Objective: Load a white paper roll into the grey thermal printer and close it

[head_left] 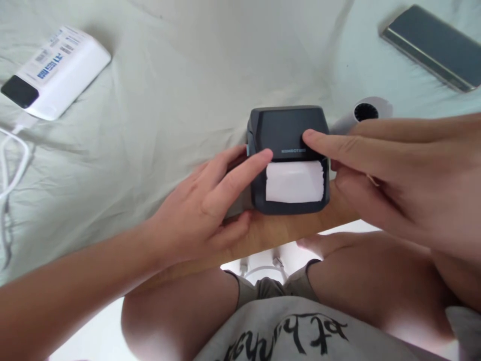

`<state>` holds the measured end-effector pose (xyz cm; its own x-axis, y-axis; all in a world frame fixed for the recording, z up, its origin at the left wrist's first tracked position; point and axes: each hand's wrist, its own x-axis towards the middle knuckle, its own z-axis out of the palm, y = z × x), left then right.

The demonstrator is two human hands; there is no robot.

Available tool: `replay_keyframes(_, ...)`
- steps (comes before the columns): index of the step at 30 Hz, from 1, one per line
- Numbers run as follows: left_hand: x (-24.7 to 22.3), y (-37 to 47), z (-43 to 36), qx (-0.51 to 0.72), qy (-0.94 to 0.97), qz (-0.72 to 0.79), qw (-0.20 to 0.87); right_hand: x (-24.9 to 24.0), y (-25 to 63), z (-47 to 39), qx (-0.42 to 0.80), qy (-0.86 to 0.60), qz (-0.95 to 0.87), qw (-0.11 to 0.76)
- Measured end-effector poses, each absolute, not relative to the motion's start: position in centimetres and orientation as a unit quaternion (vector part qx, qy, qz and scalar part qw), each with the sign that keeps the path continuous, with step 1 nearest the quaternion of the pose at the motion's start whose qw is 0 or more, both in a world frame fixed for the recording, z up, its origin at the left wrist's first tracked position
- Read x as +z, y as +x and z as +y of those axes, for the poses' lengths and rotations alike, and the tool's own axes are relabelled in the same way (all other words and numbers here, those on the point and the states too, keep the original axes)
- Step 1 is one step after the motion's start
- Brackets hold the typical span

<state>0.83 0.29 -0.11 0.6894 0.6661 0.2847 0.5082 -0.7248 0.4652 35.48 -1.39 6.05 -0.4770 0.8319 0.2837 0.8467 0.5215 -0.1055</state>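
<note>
A small black label printer (287,133) with pale lettering on its lid sits near the wooden front edge, in the middle of the head view. White label paper (295,181) with ragged sides lies across its front. My left hand (212,200) grips the printer's left side, its index fingertip on the lid's edge and its thumb near the front corner. From the right, my right hand (391,165) holds the other side, one finger resting on the lid. Its remaining fingers are partly hidden behind the printer and hand.
At upper left lies a white power bank (78,65) with a printed sticker and a white cable (18,165) plugged in. A dark phone (439,45) rests at upper right. Behind my right hand is a white object with a round black end (366,112), partly hidden.
</note>
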Motion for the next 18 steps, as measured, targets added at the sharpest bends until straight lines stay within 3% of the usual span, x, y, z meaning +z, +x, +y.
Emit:
replay_keyframes(3, 0.4, 0.6, 0.6, 0.191, 0.908, 0.326, 0.182, 6.2, 35.3, -1.7, -0.146, -0.467, -0.87, 0.061)
replay_keyframes(6, 0.7, 0.5, 0.8, 0.173, 0.907, 0.337, 0.186, 7.2, 35.2, -1.6, -0.123, -0.472, -0.873, -0.01)
replay_keyframes(11, 0.3, 0.8, 0.6, 0.191, 0.9, 0.349, 0.181, 7.8, 35.4, -1.6, -0.1, -0.47, -0.875, 0.063)
replay_keyframes(18, -1.2, 1.0, 0.8, 0.192, 0.891, 0.374, 0.169, 6.3, 35.9, -1.5, -0.157, -0.412, -0.893, 0.09)
